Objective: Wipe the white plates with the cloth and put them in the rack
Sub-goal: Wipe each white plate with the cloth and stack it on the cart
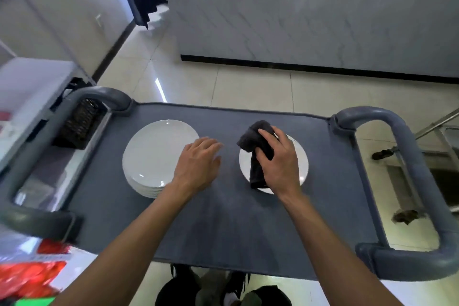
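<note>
A stack of several white plates (154,156) sits on the left of the grey cart top (223,218). A single white plate (244,161) lies to its right. My right hand (280,161) holds a dark grey cloth (255,154) against this single plate, fingers curled over the cloth. My left hand (198,161) hovers between the stack and the single plate, fingers relaxed and holding nothing, its edge over the rim of the stack. No rack is plainly identifiable.
The cart has thick grey handles at the left (37,181) and right (417,181). A black mesh basket (82,124) hangs off the left side. A white shelf unit (27,87) stands left, red packaging (29,278) lower left, a marble wall (323,12) ahead.
</note>
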{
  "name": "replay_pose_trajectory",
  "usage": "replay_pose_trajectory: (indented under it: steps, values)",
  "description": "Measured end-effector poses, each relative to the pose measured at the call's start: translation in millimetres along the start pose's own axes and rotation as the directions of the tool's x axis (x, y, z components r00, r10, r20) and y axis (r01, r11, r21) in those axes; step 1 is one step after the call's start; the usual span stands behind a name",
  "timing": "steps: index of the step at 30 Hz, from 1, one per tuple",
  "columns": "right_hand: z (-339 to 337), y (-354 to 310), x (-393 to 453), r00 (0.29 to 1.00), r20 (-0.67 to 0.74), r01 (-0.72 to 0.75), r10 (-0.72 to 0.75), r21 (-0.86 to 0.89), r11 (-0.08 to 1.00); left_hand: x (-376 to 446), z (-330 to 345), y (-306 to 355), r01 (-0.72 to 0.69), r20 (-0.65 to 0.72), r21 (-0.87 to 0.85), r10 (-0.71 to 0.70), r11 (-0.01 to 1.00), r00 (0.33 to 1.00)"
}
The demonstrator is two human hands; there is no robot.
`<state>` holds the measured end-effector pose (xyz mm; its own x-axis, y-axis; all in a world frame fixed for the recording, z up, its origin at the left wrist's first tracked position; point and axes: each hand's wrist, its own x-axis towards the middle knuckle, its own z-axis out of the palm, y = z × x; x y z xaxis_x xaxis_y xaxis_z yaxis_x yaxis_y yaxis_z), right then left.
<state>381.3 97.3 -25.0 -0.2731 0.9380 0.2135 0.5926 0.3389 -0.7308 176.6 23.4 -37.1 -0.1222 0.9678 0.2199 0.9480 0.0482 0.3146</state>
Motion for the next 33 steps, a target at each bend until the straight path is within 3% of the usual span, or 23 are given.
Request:
replay_pose_trajectory:
  steps: [7,13,18,23,33]
  values:
    - [46.3,-54.2,14.9,0.986,0.105,0.128,-0.131,0.037,0.991,-21.8,-36.7,-68.8,0.317,0.013,0.069,-0.318,0.946,0.948]
    - [81.9,-89.6,16.4,0.966,0.177,0.168,-0.187,0.118,0.979,-34.7,-51.8,-113.3,0.493,0.018,0.061,-0.495,0.868,0.869]
    - [99.9,-110.5,18.7,0.965,0.195,0.156,-0.174,0.106,0.982,-39.0,-61.1,-146.4,0.595,0.017,-0.021,-0.594,0.804,0.804]
    - [116.5,-119.1,16.5,0.959,0.226,0.153,-0.171,0.096,0.984,-33.7,-61.3,-161.6,0.665,0.118,-0.034,-0.658,0.746,0.744]
    - [133.9,-121.5,10.8,0.972,0.208,0.107,-0.112,0.034,0.994,-23.2,-54.7,-172.7,0.678,0.143,-0.074,-0.665,0.731,0.733]
